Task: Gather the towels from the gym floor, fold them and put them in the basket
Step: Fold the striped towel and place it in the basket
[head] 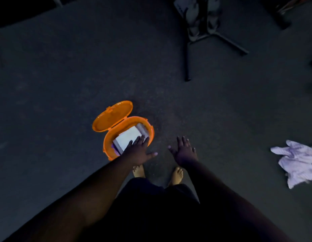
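Crumpled lilac towel (297,162) is lying at right edge of frame, well apart from both hands. Likely light, limp, non-slip; pinching two corners should work. Left hand (138,151) is resting flat, fingers spread, on folded towels (128,137) inside orange basket (109,139), centre-left. Right hand (184,151) is hovering open, holding nothing.

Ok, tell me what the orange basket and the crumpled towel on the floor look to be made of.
Orange basket: looks like moulded plastic, smooth and slightly glossy, with a rigid hinged lid standing open. Crumpled towel: soft pale lilac cloth, matte, lying in loose folds and creases; the exact weave is too blurred to tell.
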A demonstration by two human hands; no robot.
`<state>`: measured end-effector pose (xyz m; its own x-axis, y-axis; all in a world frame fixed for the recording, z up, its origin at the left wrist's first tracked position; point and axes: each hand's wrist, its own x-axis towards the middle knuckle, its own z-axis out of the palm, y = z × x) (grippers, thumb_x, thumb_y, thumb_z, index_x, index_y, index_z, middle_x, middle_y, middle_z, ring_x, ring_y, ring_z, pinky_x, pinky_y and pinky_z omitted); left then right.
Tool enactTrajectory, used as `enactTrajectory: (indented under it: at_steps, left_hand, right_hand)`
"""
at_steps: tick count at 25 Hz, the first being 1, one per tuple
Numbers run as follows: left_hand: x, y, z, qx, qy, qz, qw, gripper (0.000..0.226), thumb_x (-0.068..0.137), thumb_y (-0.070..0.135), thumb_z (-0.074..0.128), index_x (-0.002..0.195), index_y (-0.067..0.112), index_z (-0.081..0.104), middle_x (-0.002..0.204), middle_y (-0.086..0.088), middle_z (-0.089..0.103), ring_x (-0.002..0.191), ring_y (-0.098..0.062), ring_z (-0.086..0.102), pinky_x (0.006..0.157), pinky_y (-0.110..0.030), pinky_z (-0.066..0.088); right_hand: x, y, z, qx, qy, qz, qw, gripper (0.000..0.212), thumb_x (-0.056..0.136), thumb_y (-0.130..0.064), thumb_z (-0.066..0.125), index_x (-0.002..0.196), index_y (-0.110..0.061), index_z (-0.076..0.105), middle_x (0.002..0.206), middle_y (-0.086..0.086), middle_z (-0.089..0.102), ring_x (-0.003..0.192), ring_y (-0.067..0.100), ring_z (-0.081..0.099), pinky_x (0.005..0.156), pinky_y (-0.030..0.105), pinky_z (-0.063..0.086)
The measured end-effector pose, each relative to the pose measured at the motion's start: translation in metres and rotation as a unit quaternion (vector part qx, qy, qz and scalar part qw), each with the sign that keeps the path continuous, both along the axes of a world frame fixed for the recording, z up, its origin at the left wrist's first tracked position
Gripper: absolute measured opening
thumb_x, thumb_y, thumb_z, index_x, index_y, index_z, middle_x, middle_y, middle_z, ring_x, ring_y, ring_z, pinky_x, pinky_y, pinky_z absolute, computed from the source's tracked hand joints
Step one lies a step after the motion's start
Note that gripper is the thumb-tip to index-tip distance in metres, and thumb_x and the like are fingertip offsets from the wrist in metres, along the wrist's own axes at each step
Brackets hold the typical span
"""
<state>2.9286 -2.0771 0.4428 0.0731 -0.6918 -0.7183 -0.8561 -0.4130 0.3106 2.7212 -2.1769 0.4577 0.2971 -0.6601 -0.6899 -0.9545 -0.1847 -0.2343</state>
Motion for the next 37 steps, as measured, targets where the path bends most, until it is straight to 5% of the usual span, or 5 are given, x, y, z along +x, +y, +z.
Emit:
enactTrajectory:
  at_steps: [19, 27, 32, 37]
  left_hand:
    - [-0.426, -0.149, 0.116, -0.133, -0.051, -0.392, 0.909, 0.102, 0.089, 0.082, 0.032, 0.163, 0.022, -0.004, 0.171, -0.003, -0.009, 0.158, -0.021, -0.003, 0.127, -0.047, 0.005]
    - [-0.583, -0.244, 0.123, -0.141, -0.027, -0.486, 0.862, 0.136, 0.050, 0.099, 0.001, 0.163, 0.024, -0.005, 0.171, -0.002, -0.008, 0.158, -0.020, -0.003, 0.126, -0.045, 0.004]
    - [-0.670, -0.321, 0.114, -0.132, -0.018, -0.538, 0.832, 0.101, 0.089, 0.083, 0.032, 0.163, 0.023, -0.005, 0.171, -0.003, -0.007, 0.158, -0.021, -0.002, 0.127, -0.046, 0.005]
    - [-0.747, -0.395, 0.119, -0.120, -0.012, -0.586, 0.801, 0.115, 0.073, 0.094, 0.013, 0.163, 0.023, -0.004, 0.171, -0.004, -0.006, 0.158, -0.022, -0.001, 0.127, -0.047, 0.006]
  right_hand:
    - [-0.454, 0.021, 0.112, -0.146, -0.048, -0.358, 0.921, 0.088, 0.094, -0.074, 0.037, 0.162, -0.025, 0.012, 0.170, 0.003, 0.005, 0.157, 0.022, 0.003, 0.123, 0.058, 0.012]
    - [-0.585, -0.013, 0.105, -0.149, -0.025, -0.465, 0.872, 0.088, 0.094, -0.075, 0.036, 0.162, -0.026, 0.010, 0.170, 0.001, 0.003, 0.157, 0.021, 0.001, 0.123, 0.056, 0.010]
    - [-0.649, -0.061, 0.097, -0.139, 0.005, -0.511, 0.848, 0.086, 0.094, -0.074, 0.035, 0.162, -0.027, 0.010, 0.170, -0.001, 0.003, 0.157, 0.020, 0.000, 0.123, 0.056, 0.010]
    - [-0.711, -0.107, 0.101, -0.143, 0.013, -0.565, 0.813, 0.085, 0.094, -0.074, 0.036, 0.162, -0.028, 0.012, 0.170, -0.001, 0.004, 0.157, 0.020, 0.001, 0.123, 0.057, 0.012]
